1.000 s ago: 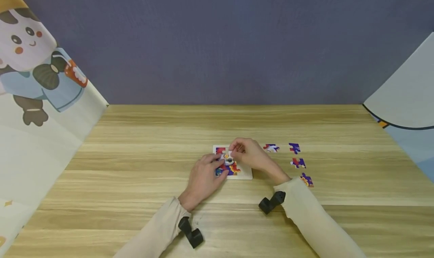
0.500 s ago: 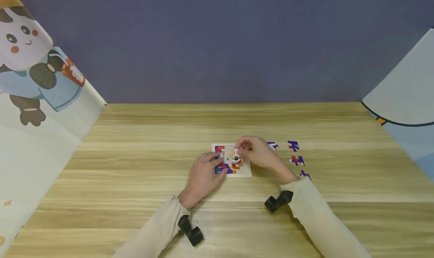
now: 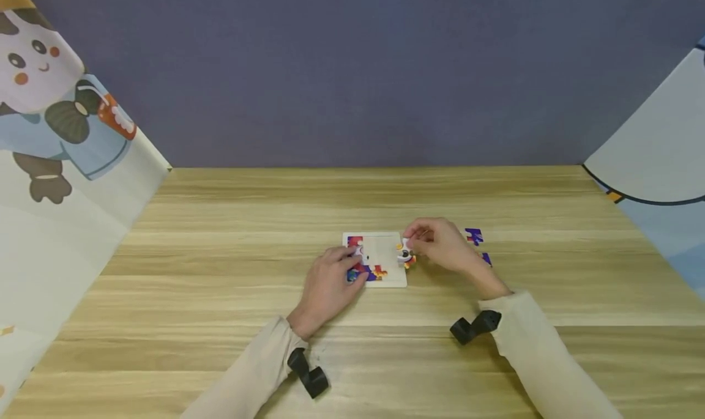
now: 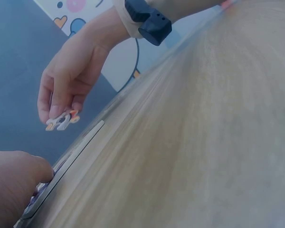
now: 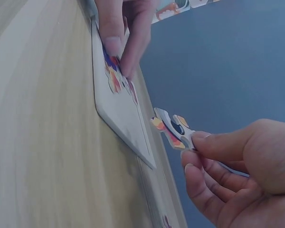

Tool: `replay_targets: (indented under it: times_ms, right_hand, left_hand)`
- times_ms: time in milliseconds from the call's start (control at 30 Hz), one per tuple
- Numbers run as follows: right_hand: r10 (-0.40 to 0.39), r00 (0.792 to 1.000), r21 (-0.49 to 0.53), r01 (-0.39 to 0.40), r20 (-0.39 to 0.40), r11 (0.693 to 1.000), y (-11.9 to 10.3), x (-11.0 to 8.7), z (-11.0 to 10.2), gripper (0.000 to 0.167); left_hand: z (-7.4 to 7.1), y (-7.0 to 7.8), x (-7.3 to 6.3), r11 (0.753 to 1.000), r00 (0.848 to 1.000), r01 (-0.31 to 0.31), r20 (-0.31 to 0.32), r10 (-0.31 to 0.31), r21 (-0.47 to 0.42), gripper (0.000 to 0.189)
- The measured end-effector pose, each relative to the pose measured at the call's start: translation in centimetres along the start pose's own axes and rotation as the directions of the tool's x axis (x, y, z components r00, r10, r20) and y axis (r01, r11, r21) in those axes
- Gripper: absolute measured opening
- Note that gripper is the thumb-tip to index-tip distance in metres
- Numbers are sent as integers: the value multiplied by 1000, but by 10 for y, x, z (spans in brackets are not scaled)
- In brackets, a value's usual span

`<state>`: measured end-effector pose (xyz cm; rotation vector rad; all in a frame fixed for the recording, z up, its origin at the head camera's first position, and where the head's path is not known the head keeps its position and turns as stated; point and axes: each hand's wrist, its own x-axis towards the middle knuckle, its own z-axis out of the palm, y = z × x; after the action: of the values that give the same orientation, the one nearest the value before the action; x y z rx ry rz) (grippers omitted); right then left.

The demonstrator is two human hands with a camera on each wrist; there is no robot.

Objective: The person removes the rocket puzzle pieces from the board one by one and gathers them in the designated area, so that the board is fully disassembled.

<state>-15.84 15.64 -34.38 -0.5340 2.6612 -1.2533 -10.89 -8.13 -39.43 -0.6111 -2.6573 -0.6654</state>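
Observation:
My right hand (image 3: 443, 248) pinches a jigsaw piece (image 3: 406, 254) between thumb and fingers. In the right wrist view this piece (image 5: 173, 127) is white with a dark eye and orange-yellow parts, held up off the puzzle tray (image 5: 121, 114). The head view has it overlapping the right edge of the white tray (image 3: 388, 282). My left hand (image 3: 329, 284) rests with its fingertips on the joined pieces (image 3: 377, 273) along the tray's left and lower side, partly covering them. The upper middle and right of the tray show bare backing.
Loose purple-and-red jigsaw pieces lie right of the tray, one farther back (image 3: 474, 235) and one (image 3: 487, 259) partly behind my right hand. A dark wall (image 3: 374, 70) stands behind the wooden table (image 3: 248, 217), with cartoon-printed panels at both sides.
My right hand has lifted the eye piece from beside the joined pieces and carried it right, to the tray's right edge. The left hand stays on the tray.

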Motion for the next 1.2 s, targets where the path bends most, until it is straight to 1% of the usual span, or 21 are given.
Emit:
replay_targets:
  times_ms: [200, 433, 667, 800, 933, 1100, 1200]
  right_hand:
    - [-2, 1000, 20, 2, -6, 1000, 6, -6, -11, 11]
    - [-16, 999, -12, 15, -44, 1000, 12, -13, -23, 12]
    - [22, 998, -19, -23, -54, 1000, 16, -22, -40, 16]
    - [3, 999, -24, -5, -54, 1000, 19, -26, -48, 18]
    - [20, 999, -23, -21, -36, 1000, 20, -28, -52, 19]
    - [55, 998, -18, -56, -18, 998, 25, -29, -50, 18]
    - [61, 998, -15, -61, -17, 998, 28, -28, -49, 17]
  left_hand:
    - [0, 0, 2, 1000, 1000, -6, 3, 6, 7, 30]
    - [0, 0, 3, 1000, 1000, -4, 3, 4, 0, 30]
    - [1, 0, 2, 1000, 1000, -3, 5, 3, 6, 28]
    - [0, 0, 2, 1000, 1000, 8, 9, -8, 4, 29]
    - [0, 0, 2, 1000, 1000, 14, 11, -14, 6, 29]
    - [0, 0, 1, 1000, 1000, 16, 9, -16, 10, 29]
    - [0, 0, 1, 1000, 1000, 14, 9, -14, 7, 29]
